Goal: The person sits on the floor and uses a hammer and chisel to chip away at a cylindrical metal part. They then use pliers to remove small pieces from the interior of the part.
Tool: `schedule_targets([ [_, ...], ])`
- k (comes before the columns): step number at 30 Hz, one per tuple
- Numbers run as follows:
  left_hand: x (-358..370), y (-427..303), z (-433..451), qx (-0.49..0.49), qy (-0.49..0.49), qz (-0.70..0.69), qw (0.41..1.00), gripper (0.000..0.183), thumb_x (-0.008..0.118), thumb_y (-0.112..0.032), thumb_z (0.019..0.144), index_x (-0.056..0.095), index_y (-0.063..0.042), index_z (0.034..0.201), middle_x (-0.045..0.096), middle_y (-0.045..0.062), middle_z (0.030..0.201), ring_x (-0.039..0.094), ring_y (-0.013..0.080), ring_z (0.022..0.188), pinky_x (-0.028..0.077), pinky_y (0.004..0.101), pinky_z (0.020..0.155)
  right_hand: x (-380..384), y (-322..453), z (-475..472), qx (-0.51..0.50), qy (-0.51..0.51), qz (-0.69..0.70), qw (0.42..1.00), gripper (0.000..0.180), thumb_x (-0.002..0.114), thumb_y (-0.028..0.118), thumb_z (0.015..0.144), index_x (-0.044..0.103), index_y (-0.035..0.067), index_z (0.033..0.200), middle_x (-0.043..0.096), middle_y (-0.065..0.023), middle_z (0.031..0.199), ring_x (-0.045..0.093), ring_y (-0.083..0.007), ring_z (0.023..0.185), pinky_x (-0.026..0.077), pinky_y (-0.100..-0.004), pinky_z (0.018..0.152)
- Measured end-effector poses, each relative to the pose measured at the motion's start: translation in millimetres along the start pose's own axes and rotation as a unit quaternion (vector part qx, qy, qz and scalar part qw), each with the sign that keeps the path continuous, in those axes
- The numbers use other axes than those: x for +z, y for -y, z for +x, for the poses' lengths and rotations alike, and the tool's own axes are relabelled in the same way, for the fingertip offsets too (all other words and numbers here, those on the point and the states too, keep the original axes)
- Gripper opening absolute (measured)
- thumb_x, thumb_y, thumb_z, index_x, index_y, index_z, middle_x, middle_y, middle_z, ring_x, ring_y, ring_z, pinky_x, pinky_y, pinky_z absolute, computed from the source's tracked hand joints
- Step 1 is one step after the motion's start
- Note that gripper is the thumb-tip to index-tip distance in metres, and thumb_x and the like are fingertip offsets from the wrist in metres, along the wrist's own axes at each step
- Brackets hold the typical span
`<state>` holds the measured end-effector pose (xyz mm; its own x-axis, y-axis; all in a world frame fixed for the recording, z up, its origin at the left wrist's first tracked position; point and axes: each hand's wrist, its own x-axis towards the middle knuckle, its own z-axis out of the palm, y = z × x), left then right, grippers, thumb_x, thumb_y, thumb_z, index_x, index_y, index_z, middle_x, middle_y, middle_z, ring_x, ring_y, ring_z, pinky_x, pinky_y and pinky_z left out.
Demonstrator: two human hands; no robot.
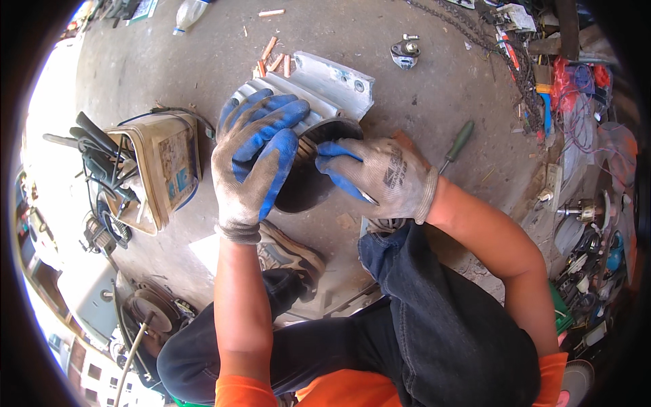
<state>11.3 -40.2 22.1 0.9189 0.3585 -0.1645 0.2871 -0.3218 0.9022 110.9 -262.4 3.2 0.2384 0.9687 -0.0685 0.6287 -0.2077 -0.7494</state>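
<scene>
A finned metal motor housing (335,81) lies on its side on the concrete floor, its round open end turned towards me. Slots line the dark bore (305,185). My left hand (259,137), in a blue-coated knit glove, grips the finned side, with the thumb by the rim. Gloved alike, my right hand (381,168) has its fingertips curled at the right edge of the opening. A thin pale sliver shows under that palm; whether the fingers pinch anything is hidden. Just beyond my right wrist lies a green-handled screwdriver (460,140).
Several wooden strips (272,56) lie behind the housing. A grimy plastic bucket (175,168) with power tools stands at left. A metal flange fitting (406,51) sits at the back. Along the right are a paintbrush (545,102), chain (457,25), wires and a power strip (552,185).
</scene>
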Motion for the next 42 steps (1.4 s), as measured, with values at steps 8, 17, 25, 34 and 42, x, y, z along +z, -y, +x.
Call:
schedule_targets([
  [8, 0.2, -0.2, -0.8, 0.03, -0.009, 0.016, 0.999, 0.038, 0.072, -0.027, 0.083, 0.08, -0.006, 0.114, 0.075, 0.015, 0.121, 0.06, 0.0332, 0.128, 0.03, 0.0487, 0.121, 3.7, 4.7, -11.8, -0.063, -0.033, -0.088, 0.994, 0.043, 0.075, 0.015, 0.081, 0.071, 0.01, 0.124, 0.066, -0.013, 0.134, 0.07, -0.0308, 0.108, 0.052, -0.0448, 0.099],
  [17, -0.9, 8.2, -7.1, -0.011, -0.027, -0.017, 0.999, 0.039, 0.077, -0.024, 0.081, 0.079, -0.002, 0.113, 0.075, 0.018, 0.121, 0.061, 0.0329, 0.127, 0.035, 0.0477, 0.118, 12.7, 17.4, -37.1, 0.076, -0.219, 0.176, 0.957, 0.054, 0.072, 0.01, 0.08, 0.065, 0.008, 0.133, 0.065, -0.017, 0.136, 0.066, -0.0374, 0.117, 0.054, -0.0443, 0.098],
  [25, -4.2, 21.2, 3.4, 0.082, -0.01, -0.004, 0.997, 0.039, 0.077, -0.023, 0.084, 0.078, 0.0, 0.115, 0.073, 0.019, 0.125, 0.063, 0.0317, 0.124, 0.039, 0.0447, 0.117, 14.9, 16.5, -26.8, 0.084, -0.161, 0.117, 0.976, 0.037, 0.069, 0.003, 0.083, 0.07, 0.0, 0.12, 0.071, -0.0193, 0.126, 0.069, -0.0371, 0.113, 0.056, -0.0412, 0.099],
  [34, 2.5, 3.3, 0.9, 0.092, -0.033, -0.069, 0.993, 0.033, 0.076, -0.021, 0.088, 0.079, -0.001, 0.114, 0.076, 0.012, 0.113, 0.067, 0.0238, 0.111, 0.047, 0.0375, 0.107, -0.9, -6.9, -11.3, -0.011, -0.034, 0.046, 0.998, 0.044, 0.073, 0.01, 0.081, 0.069, 0.003, 0.125, 0.068, -0.0178, 0.131, 0.068, -0.0352, 0.116, 0.055, -0.0456, 0.1],
  [42, -16.7, 69.5, -11.2, 0.162, -0.086, 0.166, 0.969, 0.028, 0.072, -0.007, 0.095, 0.075, -0.002, 0.123, 0.068, 0.017, 0.129, 0.069, 0.0269, 0.116, 0.052, 0.0349, 0.104, -8.1, -0.8, 11.7, -0.138, -0.011, -0.175, 0.975, 0.037, 0.072, 0.017, 0.082, 0.07, 0.011, 0.118, 0.07, -0.0093, 0.118, 0.069, -0.0259, 0.106, 0.058, -0.0419, 0.093],
])
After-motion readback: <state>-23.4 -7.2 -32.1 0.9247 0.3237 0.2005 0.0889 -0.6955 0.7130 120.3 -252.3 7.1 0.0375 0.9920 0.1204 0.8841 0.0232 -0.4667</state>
